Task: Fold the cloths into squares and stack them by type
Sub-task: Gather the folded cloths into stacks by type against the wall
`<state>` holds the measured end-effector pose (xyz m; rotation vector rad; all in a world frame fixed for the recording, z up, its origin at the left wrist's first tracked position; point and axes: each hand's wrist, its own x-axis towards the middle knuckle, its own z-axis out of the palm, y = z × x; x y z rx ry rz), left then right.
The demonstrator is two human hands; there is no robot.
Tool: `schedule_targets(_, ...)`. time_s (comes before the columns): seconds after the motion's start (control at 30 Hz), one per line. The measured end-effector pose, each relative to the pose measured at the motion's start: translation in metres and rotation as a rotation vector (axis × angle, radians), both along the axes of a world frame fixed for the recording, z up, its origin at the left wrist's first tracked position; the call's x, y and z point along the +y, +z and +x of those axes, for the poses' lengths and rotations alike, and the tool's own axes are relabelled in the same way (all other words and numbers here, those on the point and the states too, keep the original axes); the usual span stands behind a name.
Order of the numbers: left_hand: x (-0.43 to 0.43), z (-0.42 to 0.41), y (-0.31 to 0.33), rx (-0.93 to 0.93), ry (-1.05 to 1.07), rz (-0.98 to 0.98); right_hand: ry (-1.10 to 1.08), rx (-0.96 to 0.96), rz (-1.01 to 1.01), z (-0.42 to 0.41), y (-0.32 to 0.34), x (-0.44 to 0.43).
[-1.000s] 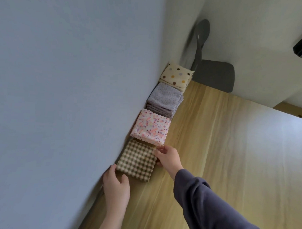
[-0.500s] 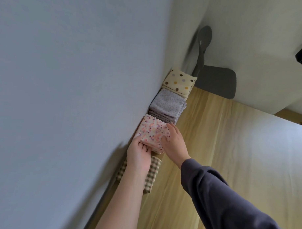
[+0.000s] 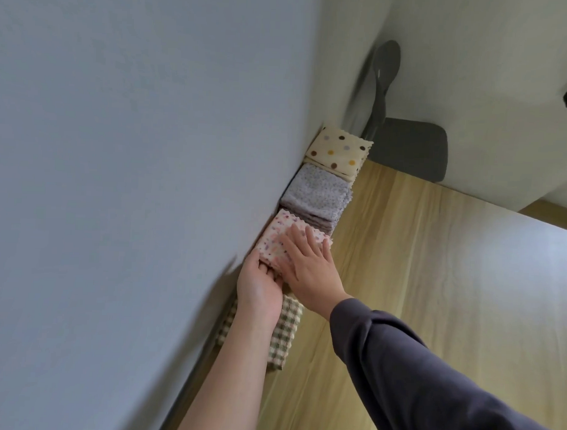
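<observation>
Several stacks of folded cloths line the wall on a wooden table (image 3: 418, 284). Farthest is a cream polka-dot stack (image 3: 340, 151), then a grey-lilac stack (image 3: 316, 195), a pink floral stack (image 3: 280, 234), and nearest a green-and-cream checked stack (image 3: 284, 334). My right hand (image 3: 309, 267) lies flat on top of the pink floral stack with fingers straight. My left hand (image 3: 260, 284) holds the near edge of that stack, its fingers curled under the cloth. My left forearm covers part of the checked stack.
A blue-grey wall (image 3: 132, 177) runs along the left side, right against the cloths. A dark grey chair (image 3: 406, 151) stands beyond the table's far edge. The wooden surface stretches to the right of the stacks.
Both hands left the checked stack and moved up to the pink floral stack. My right hand has gone from its side edge to lying flat on top.
</observation>
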<state>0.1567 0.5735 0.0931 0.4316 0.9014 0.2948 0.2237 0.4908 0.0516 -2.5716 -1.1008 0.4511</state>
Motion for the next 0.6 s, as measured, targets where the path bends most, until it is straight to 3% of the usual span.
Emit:
schedule_targets(0.33, 0.005, -0.021, -0.011, -0.036, -0.019, -0.017, 0.136, -0.06, -0.193, 0.013, -0.012, 0.012)
schedule_targets(0.6, 0.006, -0.04, -0.011, 0.019, -0.046, 0.026, 0.088, -0.015, -0.06, 0.001, 0.003, -0.005)
